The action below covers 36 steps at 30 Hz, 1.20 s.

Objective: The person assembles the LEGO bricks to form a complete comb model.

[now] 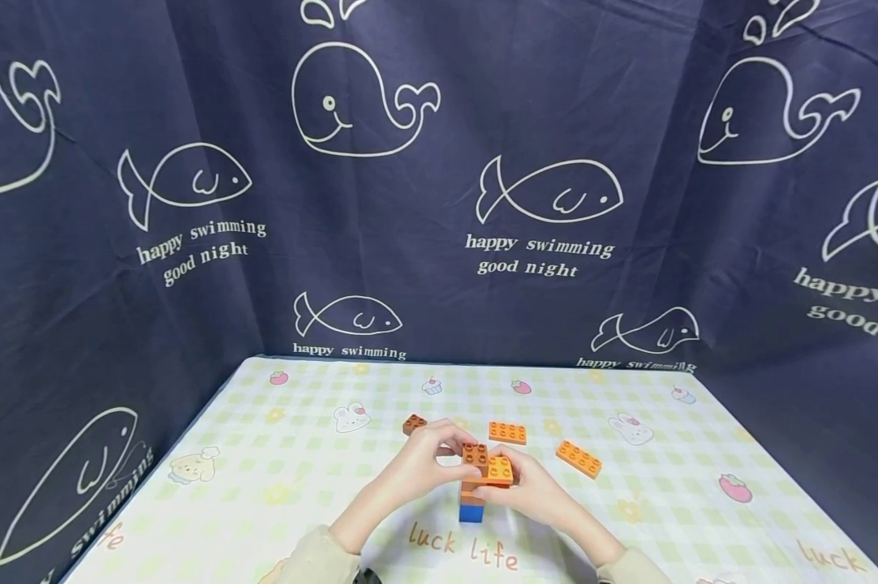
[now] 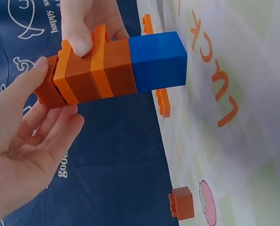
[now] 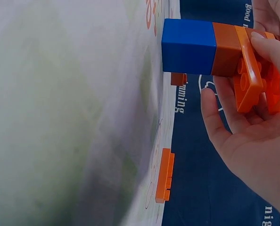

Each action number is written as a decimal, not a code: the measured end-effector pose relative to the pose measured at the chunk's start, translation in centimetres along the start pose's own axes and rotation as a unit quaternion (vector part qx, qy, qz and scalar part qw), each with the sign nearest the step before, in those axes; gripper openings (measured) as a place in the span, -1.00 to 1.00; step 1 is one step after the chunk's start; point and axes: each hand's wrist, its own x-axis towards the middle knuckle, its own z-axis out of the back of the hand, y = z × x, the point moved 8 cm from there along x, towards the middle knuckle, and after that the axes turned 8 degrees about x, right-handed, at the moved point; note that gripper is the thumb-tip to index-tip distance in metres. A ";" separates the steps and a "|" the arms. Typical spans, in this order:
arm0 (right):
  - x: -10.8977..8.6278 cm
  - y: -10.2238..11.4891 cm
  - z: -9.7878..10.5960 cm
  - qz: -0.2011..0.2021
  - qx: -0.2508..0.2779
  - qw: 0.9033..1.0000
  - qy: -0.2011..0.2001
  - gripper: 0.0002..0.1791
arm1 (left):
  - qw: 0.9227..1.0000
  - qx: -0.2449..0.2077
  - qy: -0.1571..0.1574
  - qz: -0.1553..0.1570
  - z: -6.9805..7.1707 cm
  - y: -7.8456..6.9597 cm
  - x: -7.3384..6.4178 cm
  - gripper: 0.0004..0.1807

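I hold an upright tower of blue, brown and orange plastic bricks (image 2: 102,75), blue at its base, brown on top, seemingly standing on the pale checked tablecloth (image 1: 227,519).

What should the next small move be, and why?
Probably press the top brown brick down with the left hand, which pinches it: it seems not quite flush with the orange plate beneath, and the right hand holds the tower.
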 end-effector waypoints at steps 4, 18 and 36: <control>0.0 0.0 0.0 0.000 0.001 1.000 0.001 -0.60 | 1.000 0.004 0.005 0.001 0.0 -0.2 0.1 -0.70; 0.1 -0.2 0.0 -0.006 -0.002 1.000 0.002 -0.59 | 1.000 -0.014 0.017 0.018 -0.2 0.2 0.3 -0.76; 0.0 0.0 -0.1 0.001 0.000 1.000 0.002 -0.61 | 0.999 -0.019 0.006 0.029 -0.4 0.6 0.0 -0.71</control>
